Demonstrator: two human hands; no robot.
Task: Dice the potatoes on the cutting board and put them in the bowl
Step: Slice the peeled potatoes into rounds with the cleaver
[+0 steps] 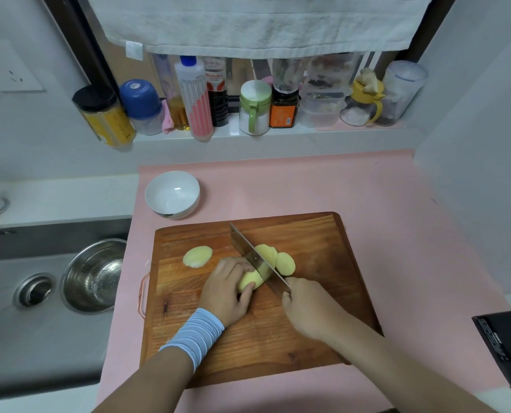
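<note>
While knife (254, 257) slices potato (249, 283) | wooden board (307, 338) on pink mat (307, 186) | sink (16, 338) left

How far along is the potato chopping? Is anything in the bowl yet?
Early on. Done: a few slices lie right of the cleaver, and one cut piece sits apart at the left of the cutting board. In hand: the left hand steadies the remaining potato while the right hand presses the cleaver into it. Left: nothing is diced yet, and the white bowl is empty.
</note>
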